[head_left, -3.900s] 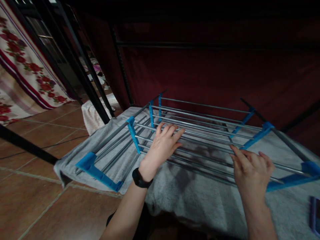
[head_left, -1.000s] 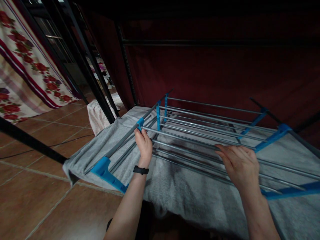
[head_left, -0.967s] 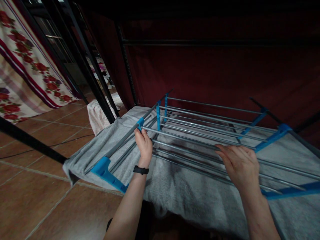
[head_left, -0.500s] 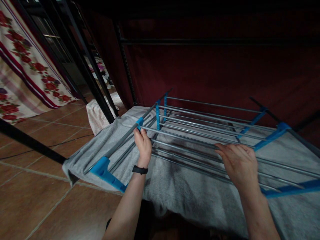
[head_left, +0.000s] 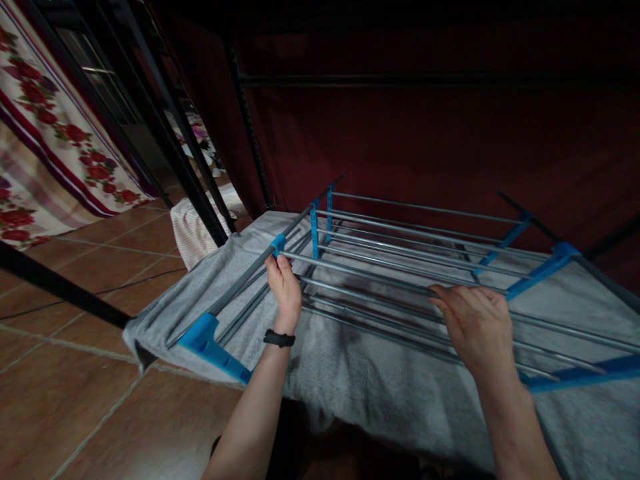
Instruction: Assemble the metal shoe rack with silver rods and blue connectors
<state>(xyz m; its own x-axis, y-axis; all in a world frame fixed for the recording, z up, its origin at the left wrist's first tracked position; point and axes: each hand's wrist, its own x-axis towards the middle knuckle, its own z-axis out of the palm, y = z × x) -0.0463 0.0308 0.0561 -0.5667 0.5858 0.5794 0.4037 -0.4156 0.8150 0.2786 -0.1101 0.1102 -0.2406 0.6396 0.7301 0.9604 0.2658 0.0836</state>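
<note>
Item: folding drying rack (head_left: 400, 267), grey rods with blue joints, centre to right of frame, lying on a grey towel (head_left: 380, 387).
Left hand (head_left: 284, 290): closed around the blue joint (head_left: 278, 244), left of centre.
Right hand (head_left: 475, 327): fingers spread flat, pressing on rods, lower right.
Handling: judged best to hold the rods down steady while working the joint; keep fingers clear of hinges.
Surround: tiled floor (head_left: 75, 400), floral cloth (head_left: 45, 147) upper left.
</note>
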